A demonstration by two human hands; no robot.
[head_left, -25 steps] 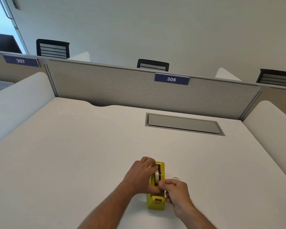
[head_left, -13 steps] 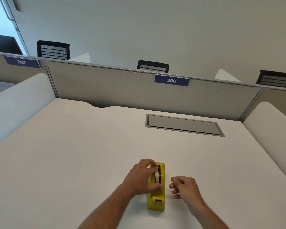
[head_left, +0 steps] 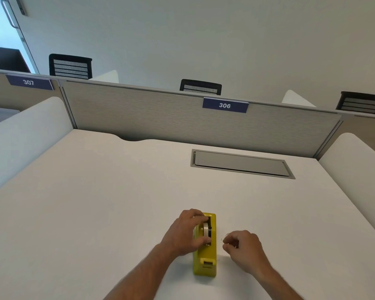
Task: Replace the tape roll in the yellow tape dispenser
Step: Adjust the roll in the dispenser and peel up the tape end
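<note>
The yellow tape dispenser lies on the white desk, its cutter end toward me. A pale tape roll sits upright in its black well. My left hand comes in from the left, its thumb and fingers closed around the roll and the dispenser's side. My right hand rests on the desk just right of the dispenser and apart from it, fingers curled. A faint clear curved thing shows at its fingertips. I cannot tell whether the fingers hold it.
A grey cable hatch is set flush into the desk further back. A grey partition with a "306" label closes off the far edge. White side panels flank the desk left and right.
My right hand has left the dispenser's cutter end and moved right onto the desk. My left hand has stayed on the roll.
</note>
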